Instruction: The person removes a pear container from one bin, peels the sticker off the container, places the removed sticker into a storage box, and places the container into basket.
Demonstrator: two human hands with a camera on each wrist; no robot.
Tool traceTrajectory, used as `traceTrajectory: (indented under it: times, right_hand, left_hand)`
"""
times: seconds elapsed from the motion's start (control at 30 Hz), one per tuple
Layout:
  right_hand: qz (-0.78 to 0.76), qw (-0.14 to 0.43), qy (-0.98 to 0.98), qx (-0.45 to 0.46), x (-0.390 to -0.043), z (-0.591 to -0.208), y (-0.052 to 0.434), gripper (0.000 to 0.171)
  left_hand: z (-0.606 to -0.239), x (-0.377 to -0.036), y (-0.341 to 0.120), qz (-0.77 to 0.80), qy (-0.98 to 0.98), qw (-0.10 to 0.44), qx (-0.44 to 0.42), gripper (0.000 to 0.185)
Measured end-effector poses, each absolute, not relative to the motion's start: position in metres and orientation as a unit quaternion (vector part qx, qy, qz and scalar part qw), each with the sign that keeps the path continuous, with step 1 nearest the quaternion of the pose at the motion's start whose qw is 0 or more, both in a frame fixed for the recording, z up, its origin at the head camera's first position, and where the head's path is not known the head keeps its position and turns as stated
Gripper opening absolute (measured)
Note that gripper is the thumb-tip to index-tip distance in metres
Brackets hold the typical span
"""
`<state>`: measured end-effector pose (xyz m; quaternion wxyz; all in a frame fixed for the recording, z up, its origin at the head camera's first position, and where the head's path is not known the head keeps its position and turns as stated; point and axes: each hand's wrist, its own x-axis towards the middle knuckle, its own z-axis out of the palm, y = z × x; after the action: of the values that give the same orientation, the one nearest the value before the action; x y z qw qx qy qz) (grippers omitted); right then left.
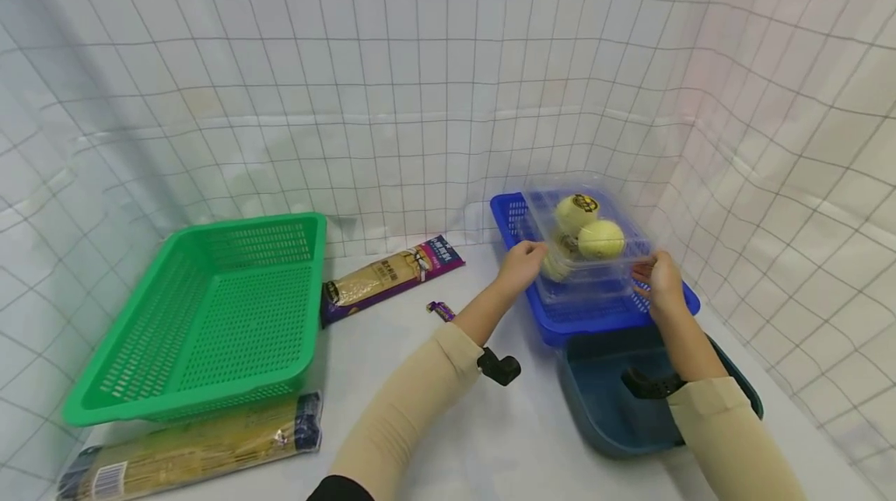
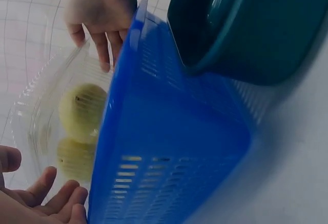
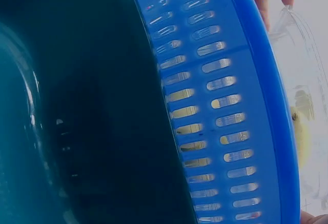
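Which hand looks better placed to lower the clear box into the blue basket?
Probably both: the left hand and right hand grip opposite ends of the clear box above the blue basket.

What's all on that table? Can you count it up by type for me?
Baskets: 2, green and blue
Teal tub: 1
Noodle packs: 2, and
Clear box of yellow balls, held by the left hand and right hand: 1
Small wrapped bar: 1
Total: 7
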<state>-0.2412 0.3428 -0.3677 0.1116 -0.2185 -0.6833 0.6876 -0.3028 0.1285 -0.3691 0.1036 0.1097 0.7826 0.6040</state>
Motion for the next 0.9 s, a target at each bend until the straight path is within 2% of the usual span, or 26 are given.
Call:
traceTrajectory:
  times: [0.17,0.27,0.53,0.7,0.9]
  right_hand:
    - [0.692,0.122,-0.672,-0.234,-0.242,-0.367,0.344,0.033]
    - [0.696,0.123,-0.669,-0.231,-0.243,-0.367,0.344,0.031]
    - [0.703,0.127,-0.666,-0.216,-0.242,-0.364,0.346,0.033]
    - [0.765,0.094,-0.598,-0.219,-0.238,-0.356,0.348,0.032]
    - [0.856,0.029,-0.476,-0.201,-0.234,-0.35,0.351,0.057]
  left_hand:
    - [-0.366,-0.298,0.138,0.578,0.8,0.105,0.124,0.028]
    - [-0.365,-0.298,0.14,0.58,0.797,0.106,0.135,0.036]
    - [-0.358,-0.295,0.142,0.603,0.774,0.138,0.137,0.032]
    - [-0.353,-0.293,0.148,0.62,0.762,0.147,0.119,0.039]
    - [-0.349,-0.289,0.153,0.617,0.77,0.126,0.101,0.039]
